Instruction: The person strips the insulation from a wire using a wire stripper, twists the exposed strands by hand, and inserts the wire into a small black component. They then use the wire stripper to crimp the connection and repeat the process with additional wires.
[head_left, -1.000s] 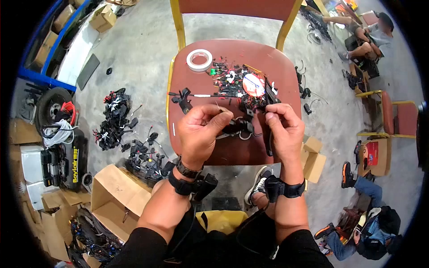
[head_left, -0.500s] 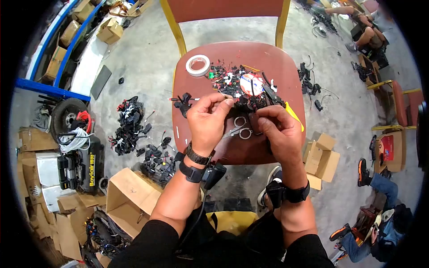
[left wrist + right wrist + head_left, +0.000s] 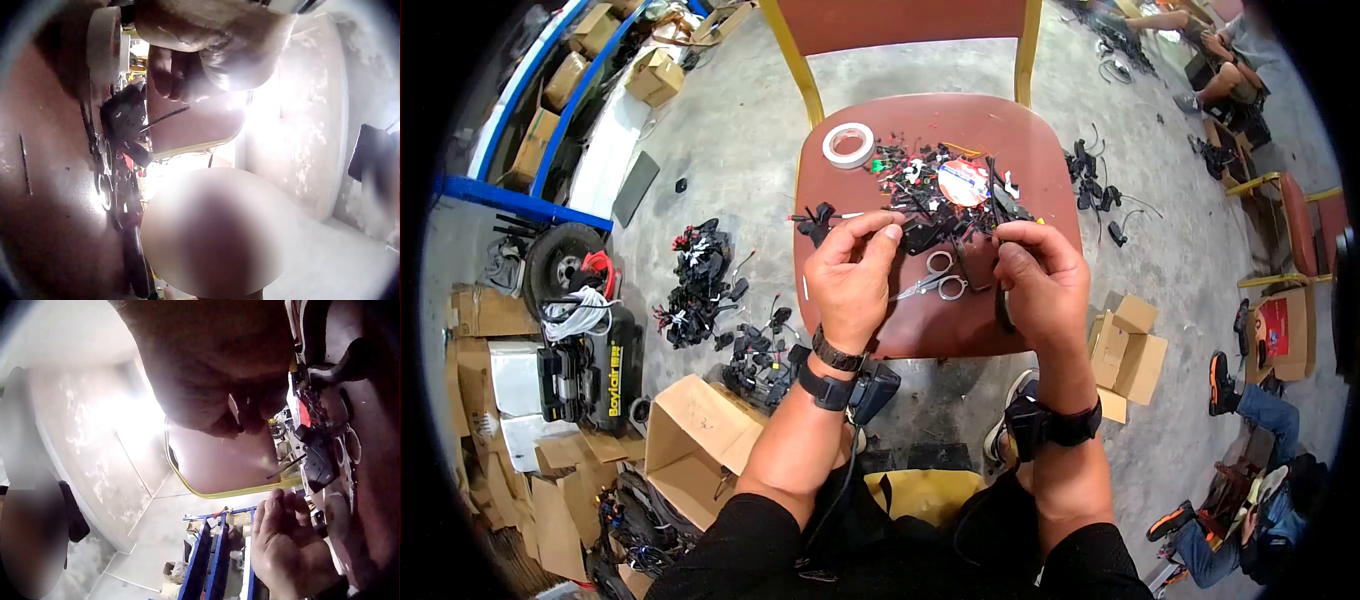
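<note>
My left hand [image 3: 855, 280] is over the left part of the chair seat, thumb and index tips brought together. Opposite it, my right hand [image 3: 1045, 280] has its fingers bent and thumb close to the index finger. I cannot tell whether either hand pinches something small. Between them, a black plastic part [image 3: 320, 464] with a thin dark stem lies by a heap of small connectors and wire bits [image 3: 910, 175]. Silver scissors [image 3: 951, 288] lie nearer me on the seat. A dark handle [image 3: 1004, 312] shows below the right hand.
A white tape roll [image 3: 848, 146] and a round printed label [image 3: 965, 183] are on the red chair seat [image 3: 1020, 125]. Piles of black parts [image 3: 700, 270] and an open cardboard box [image 3: 700, 430] stand on the floor at left, a smaller box [image 3: 1135, 345] at right.
A second ago something dark was between my fingertips and covered the scissors. My hands are apart now, with the scissors in plain view. The head view has shifted slightly.
</note>
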Motion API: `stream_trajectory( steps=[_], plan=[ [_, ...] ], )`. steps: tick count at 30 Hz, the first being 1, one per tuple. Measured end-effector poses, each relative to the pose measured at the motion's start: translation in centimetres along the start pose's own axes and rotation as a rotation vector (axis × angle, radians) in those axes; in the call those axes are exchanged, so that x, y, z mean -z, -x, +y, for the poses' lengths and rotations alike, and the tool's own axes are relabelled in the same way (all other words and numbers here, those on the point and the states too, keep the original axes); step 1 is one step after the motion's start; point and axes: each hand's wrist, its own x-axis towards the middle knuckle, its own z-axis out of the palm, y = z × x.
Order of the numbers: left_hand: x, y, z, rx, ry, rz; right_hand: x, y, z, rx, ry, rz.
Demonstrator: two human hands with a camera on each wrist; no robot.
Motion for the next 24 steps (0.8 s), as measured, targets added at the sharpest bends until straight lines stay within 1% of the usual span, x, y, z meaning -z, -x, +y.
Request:
stream_trajectory(
  steps=[2,3,5,6,8,9,11,12,15,18,24],
  plan=[
    [0.4,0.6,0.6,-0.043,0.003,0.015,0.1,0.2,0.0,-0.005,-0.076,-0.037],
    [0.6,0.9,0.9,-0.064,0.005,0.022,-0.1,0.4,-0.1,-0.007,-0.068,-0.056],
    [1.1,1.7,1.2,-0.031,0.124,-0.019,-0.5,0.9,-0.2,-0.011,-0.051,-0.095],
    [1.5,2.1,1.3,-0.015,0.182,-0.039,-0.9,1.2,-0.1,0.0,-0.037,-0.144],
    [2.5,2.8,2.0,0.103,0.251,-0.088,-2.1,1.8,0.1,0.029,-0.011,-0.252],
    [3.1,3.1,2.3,0.162,0.284,-0.111,-2.7,2.3,0.2,-0.018,0.003,-0.292],
    [4.0,3.5,2.6,0.194,0.331,-0.15,-3.8,3.4,0.5,-0.114,0.034,-0.374],
    [4.6,3.6,2.8,0.215,0.344,-0.166,-4.4,3.6,1.0,-0.046,0.092,-0.426],
    [5.9,4.1,2.9,0.245,0.349,-0.18,-5.6,4.6,1.4,-0.084,0.023,-0.465],
    [6.9,4.5,3.3,0.237,0.351,-0.183,-6.2,5.1,1.8,-0.133,0.062,-0.48],
    [7.9,5.1,3.2,0.235,0.387,-0.142,-7.5,6.2,3.0,-0.044,0.056,-0.49]
  ],
)
